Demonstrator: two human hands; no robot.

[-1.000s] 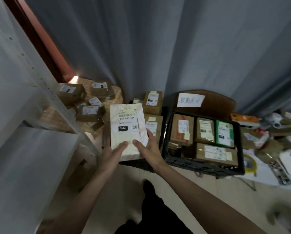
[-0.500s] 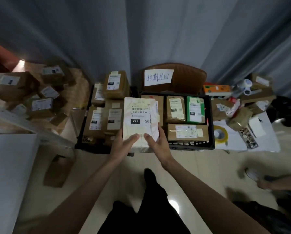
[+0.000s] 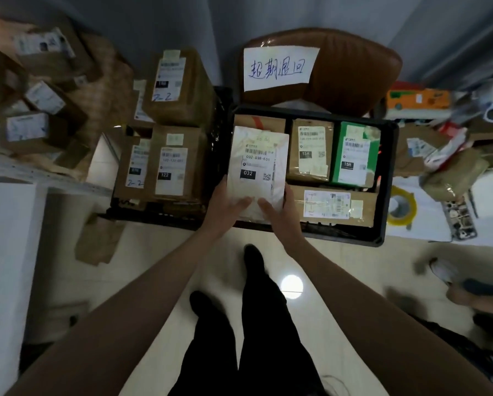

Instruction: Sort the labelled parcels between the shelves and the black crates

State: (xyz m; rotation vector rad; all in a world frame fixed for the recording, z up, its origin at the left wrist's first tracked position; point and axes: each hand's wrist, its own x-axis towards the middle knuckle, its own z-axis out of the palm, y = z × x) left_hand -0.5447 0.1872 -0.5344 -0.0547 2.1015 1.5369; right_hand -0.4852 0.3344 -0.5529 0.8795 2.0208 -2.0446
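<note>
Since half a second ago: white parcel [image 3: 258, 170] carried rightward, now over the left end of the right black crate [image 3: 388, 178] instead of the gap between the crates; shelf [image 3: 8, 252] slid further toward 9 o'clock.

At 10 o'clock, loose brown boxes [image 3: 36, 90] heaped on the floor. Next, toward 11 o'clock, left black crate [image 3: 154, 215] packed with upright brown parcels [image 3: 171, 167], labels reading 122 and 2-2. At 12 o'clock, handwritten paper sign [image 3: 279, 67] taped to a brown chair back [image 3: 354, 70]. Right black crate holding brown parcels, one green parcel [image 3: 356, 155] and a long flat parcel [image 3: 331, 205]. At 3 o'clock, yellow tape roll [image 3: 401, 207].

Left hand [image 3: 225, 204] gripping the white parcel's lower left edge, thumb on top. Right hand [image 3: 282, 212] gripping the lower right edge likewise. Both arms stretched forward, parcel label 032 facing up.
</note>
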